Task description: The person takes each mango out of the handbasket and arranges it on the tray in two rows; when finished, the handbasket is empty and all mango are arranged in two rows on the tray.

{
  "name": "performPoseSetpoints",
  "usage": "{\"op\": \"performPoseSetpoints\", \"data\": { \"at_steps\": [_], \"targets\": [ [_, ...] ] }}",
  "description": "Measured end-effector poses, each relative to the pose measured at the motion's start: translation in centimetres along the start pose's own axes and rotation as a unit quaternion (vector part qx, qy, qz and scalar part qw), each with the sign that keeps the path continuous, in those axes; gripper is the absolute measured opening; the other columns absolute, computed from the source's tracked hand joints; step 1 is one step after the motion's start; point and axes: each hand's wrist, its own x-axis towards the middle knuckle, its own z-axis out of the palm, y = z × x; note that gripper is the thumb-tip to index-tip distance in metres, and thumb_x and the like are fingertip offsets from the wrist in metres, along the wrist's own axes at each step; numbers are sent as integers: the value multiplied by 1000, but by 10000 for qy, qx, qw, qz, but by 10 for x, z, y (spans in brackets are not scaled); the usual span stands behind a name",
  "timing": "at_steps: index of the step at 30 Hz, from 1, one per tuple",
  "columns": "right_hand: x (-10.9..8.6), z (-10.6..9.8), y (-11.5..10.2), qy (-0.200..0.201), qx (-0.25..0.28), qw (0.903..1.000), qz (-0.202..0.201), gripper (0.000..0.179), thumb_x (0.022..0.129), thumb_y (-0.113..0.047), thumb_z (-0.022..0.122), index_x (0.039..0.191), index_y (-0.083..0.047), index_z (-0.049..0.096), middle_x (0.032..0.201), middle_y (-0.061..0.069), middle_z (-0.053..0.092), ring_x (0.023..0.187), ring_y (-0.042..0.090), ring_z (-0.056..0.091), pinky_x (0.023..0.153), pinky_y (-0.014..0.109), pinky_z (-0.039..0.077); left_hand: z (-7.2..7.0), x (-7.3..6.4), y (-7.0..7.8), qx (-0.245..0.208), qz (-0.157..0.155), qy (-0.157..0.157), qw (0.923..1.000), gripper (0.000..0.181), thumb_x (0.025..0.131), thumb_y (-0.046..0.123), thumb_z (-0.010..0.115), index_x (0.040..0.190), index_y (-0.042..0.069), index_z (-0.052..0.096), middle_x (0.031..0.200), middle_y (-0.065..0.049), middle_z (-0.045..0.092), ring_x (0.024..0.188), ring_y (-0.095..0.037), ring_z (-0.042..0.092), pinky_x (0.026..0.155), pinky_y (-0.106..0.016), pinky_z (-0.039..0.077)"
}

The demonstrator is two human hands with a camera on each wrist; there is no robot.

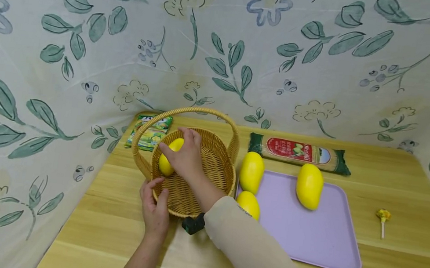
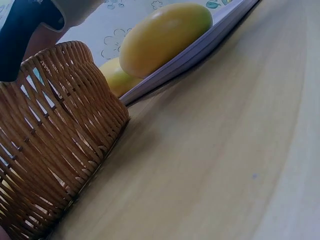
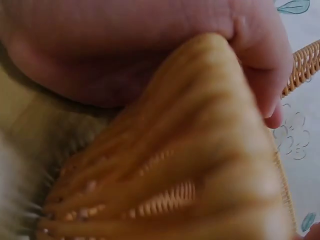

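A wicker basket (image 1: 211,169) with a tall arched handle stands on the table, its woven side (image 2: 60,135) close up in the left wrist view. Inside, against its left wall, lies a yellow mango (image 1: 166,166). My right hand (image 1: 186,155) reaches into the basket and holds this mango, thumb across it and fingers at its far side. At the basket's near-left rim, my left hand (image 1: 156,209) grips the edge with fingers and thumb. The right wrist view shows blurred wicker (image 3: 200,140) below the right hand (image 3: 150,55); the mango is hidden there.
Right of the basket is a lilac tray (image 1: 306,237) with mangoes (image 1: 310,187) on it and at its left edge. Behind lies a spaghetti pack (image 1: 298,152). A green packet (image 1: 151,133) is behind the basket, and a lollipop (image 1: 383,219) lies far right.
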Motion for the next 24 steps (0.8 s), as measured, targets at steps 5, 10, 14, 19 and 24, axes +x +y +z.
{"op": "performPoseSetpoints", "data": {
  "at_steps": [5,10,14,19,24],
  "targets": [
    [4,5,10,-235,-6,9993,298,79,87,-44,78,153,-18,43,158,15,32,134,34,49,105,49,49,0,1,0,-4,-73,-1,10000,31,95,0,53,125,-6,55,153,-15,35,149,-30,27,123,-51,15],
    [4,9,20,-337,-138,9984,442,81,86,-40,79,154,-18,41,158,15,33,134,33,49,105,49,49,0,2,0,-1,18,-2,10000,30,95,-1,53,125,-7,55,151,-17,35,147,-30,29,122,-46,18],
    [3,12,25,-419,-222,9976,508,87,85,-40,81,157,-20,37,160,16,31,136,34,48,106,49,49,0,1,0,-30,30,-5,10000,31,95,-1,54,125,-6,56,151,-18,35,146,-30,30,119,-32,20],
    [3,15,29,-567,-258,9964,568,92,85,-40,82,160,-22,32,163,17,28,138,36,48,107,51,48,0,1,0,-26,-37,24,10000,31,94,-2,54,125,-6,57,151,-18,35,147,-31,30,118,-29,21],
    [4,17,32,-686,-319,9953,601,95,85,-40,82,161,-26,28,167,20,23,144,40,43,110,54,45,1,1,2,-58,-83,-3,9999,31,94,-3,54,125,-6,56,152,-18,34,148,-30,28,123,-49,17]
  ]
}}
